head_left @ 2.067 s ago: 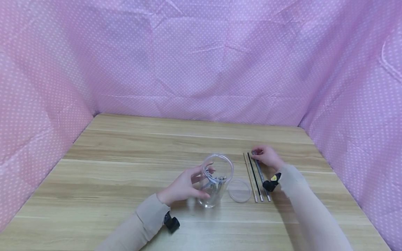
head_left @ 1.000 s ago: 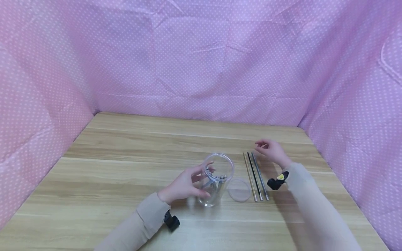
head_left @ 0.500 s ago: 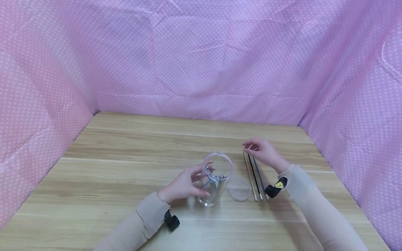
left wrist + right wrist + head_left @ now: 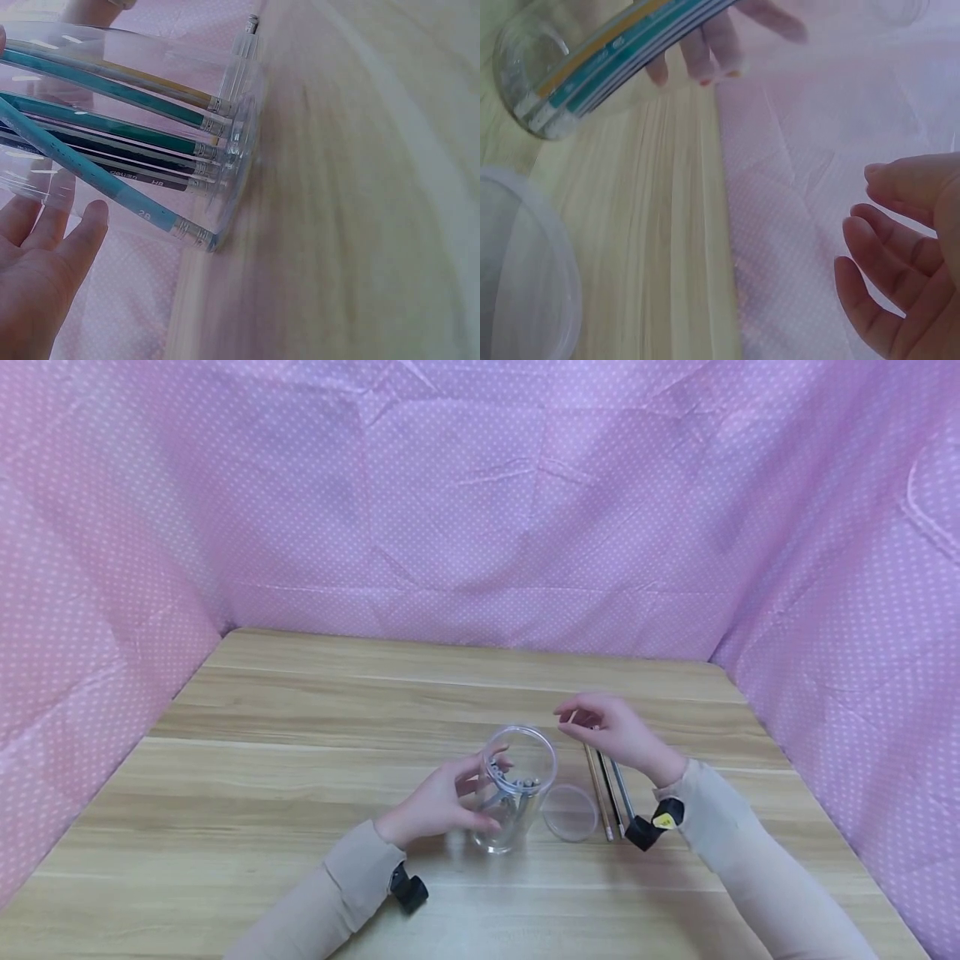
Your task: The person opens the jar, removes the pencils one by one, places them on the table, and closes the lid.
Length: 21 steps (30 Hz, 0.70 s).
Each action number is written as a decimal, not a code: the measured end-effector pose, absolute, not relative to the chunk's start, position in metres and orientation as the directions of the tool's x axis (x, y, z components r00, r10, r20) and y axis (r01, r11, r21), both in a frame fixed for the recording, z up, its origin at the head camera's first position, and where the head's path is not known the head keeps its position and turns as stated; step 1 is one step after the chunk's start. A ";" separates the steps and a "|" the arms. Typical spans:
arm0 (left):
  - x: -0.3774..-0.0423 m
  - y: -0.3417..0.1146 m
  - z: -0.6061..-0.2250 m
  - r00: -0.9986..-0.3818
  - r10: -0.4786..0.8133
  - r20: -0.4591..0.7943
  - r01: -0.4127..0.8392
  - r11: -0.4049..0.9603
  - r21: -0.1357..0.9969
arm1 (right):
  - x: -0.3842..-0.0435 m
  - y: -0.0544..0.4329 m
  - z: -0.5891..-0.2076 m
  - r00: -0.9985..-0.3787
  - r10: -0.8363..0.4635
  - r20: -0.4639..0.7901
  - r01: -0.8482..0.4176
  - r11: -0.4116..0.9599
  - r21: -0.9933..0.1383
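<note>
A clear plastic jar stands upright on the table, its wide mouth uncovered. My left hand grips its left side, fingers behind and thumb in front. Through the wall in the left wrist view, several pencils lean inside, among them a light blue one marked 2B, with metal-banded ends at the bottom. My right hand hovers to the right of the jar, fingers loosely bent and holding nothing. Beneath it lie a gold pencil, a black pencil and a blue pencil, their far ends partly hidden.
A round clear lid lies flat between the jar and the loose pencils. The wooden table is bordered at the back and sides by a pink dotted cloth. Each wrist carries a small black camera.
My right hand has left the blue pencil's far end, which now lies closer to the black one, and has moved left across the pencils toward the jar. My left hand stays put.
</note>
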<state>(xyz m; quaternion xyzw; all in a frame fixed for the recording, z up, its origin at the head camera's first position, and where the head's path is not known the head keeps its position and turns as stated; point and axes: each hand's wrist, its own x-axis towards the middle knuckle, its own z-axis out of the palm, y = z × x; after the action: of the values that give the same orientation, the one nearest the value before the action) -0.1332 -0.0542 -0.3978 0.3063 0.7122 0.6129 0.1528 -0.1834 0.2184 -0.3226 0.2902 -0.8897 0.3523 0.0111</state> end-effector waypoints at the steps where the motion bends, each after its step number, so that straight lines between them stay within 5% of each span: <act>1: -0.133 -0.054 -0.398 -0.765 0.624 0.159 0.251 0.061 0.966 | -0.182 0.217 -0.321 -0.825 -0.515 0.234 -0.535 0.577 -0.617; 21: -0.134 -0.055 -0.397 -0.758 0.630 0.170 0.251 0.041 0.967 | -0.165 0.209 -0.297 -0.670 -0.617 0.413 -0.729 0.440 -0.524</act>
<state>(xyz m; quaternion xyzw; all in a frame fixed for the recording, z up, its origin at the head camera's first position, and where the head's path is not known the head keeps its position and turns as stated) -0.1345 -0.0547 -0.3974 0.3124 0.7049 0.6181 0.1533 -0.1646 0.2088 -0.2971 0.3984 -0.8449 0.3479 0.0803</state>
